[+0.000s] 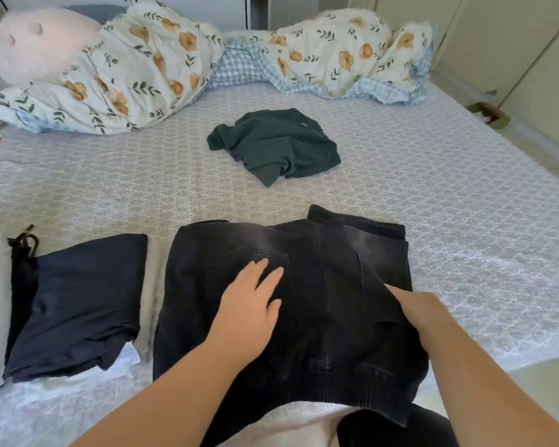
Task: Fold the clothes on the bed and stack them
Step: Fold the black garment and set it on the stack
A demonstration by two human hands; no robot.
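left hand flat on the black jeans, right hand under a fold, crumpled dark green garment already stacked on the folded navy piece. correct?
Not quite. In the head view the crumpled dark green garment lies alone mid-bed, apart from the folded navy piece. The left hand, black jeans and right hand are as stated.

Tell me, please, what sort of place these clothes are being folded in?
Most likely a home bedroom: a bed with a patterned sheet, a rumpled floral duvet at its head, and a plush toy.

Folded black jeans (304, 301) at bed's near edge, navy stack (78, 301) left, crumpled green shirt (275, 145) beyond
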